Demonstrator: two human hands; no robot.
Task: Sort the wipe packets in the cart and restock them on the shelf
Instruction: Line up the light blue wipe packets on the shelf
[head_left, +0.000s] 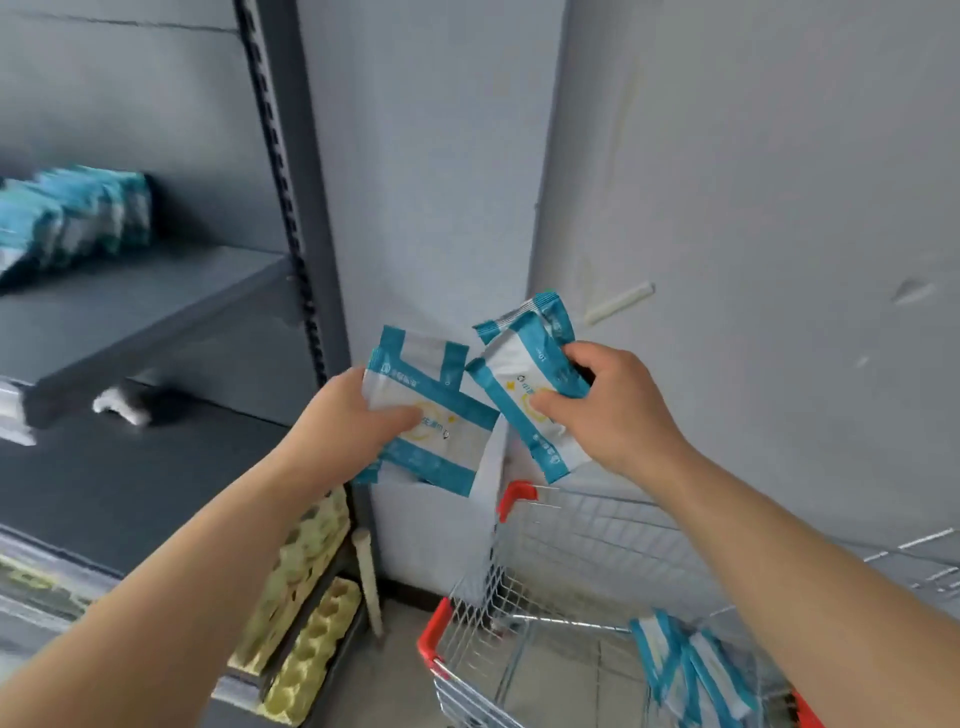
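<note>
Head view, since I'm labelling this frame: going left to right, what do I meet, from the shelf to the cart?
Stacked wipe packets on the shelf → slotted upright → left hand → left-held packets → right-held packets → right hand → loose packets in the cart.

Pale grey-blue walls (779, 156) fill centre and right, with an inside corner just right of centre. The right wall is scuffed, with a white strip (618, 302) stuck on it. Dark grey metal shelf unit (130, 312) at left, slotted upright (304, 208) on its edge. Yellow egg trays (306, 571) lower left. Grey floor (400, 691) bottom centre. Flat, even light.
</note>
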